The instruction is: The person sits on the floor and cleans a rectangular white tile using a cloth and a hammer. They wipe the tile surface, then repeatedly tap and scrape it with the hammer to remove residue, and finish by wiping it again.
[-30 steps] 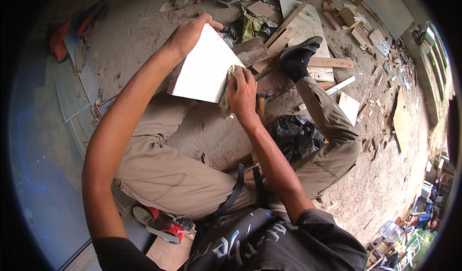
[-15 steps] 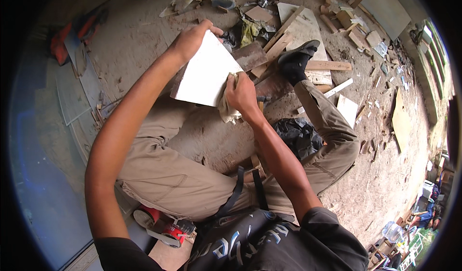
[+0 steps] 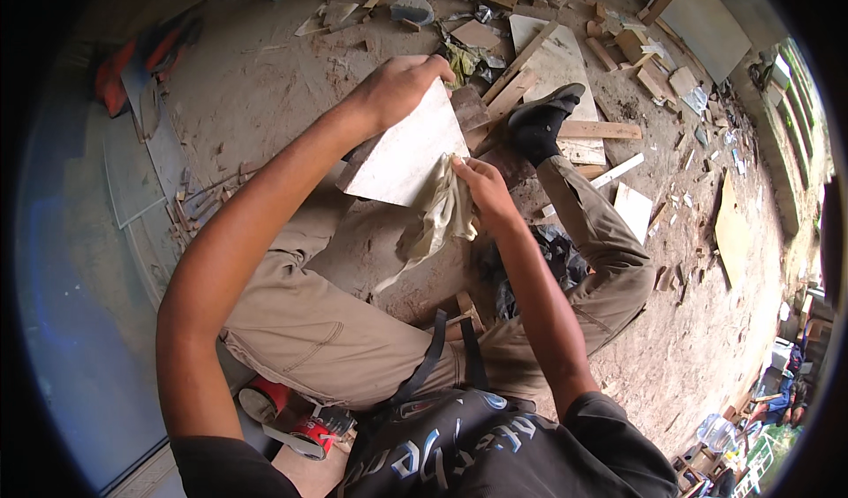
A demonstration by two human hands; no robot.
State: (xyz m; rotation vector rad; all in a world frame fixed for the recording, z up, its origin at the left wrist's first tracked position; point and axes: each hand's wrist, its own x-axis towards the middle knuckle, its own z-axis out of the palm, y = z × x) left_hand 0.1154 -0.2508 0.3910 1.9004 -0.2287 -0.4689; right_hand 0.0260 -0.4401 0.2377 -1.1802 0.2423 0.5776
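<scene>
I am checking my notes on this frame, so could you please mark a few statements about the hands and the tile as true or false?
1. The left hand grips the top edge of the pale tile. True.
2. The right hand holds a hammer. False: it presses a crumpled cloth against the tile.
3. The tile lies flat on the ground. False: it is held up above the lap.
4. The person wears a dark shoe. True.

Tile [image 3: 402, 158]: pale, smooth, matt face with faint mottling, ceramic or stone by appearance. Rag [image 3: 437, 220]: soft, crumpled cloth, dull off-white, soiled. Floor [image 3: 265, 83]: rough, dusty bare earth or concrete. Offcuts [image 3: 601, 130]: raw, unfinished wood. Trousers [image 3: 309, 330]: matt khaki woven fabric. Shoe [image 3: 539, 122]: black, matt.
</scene>
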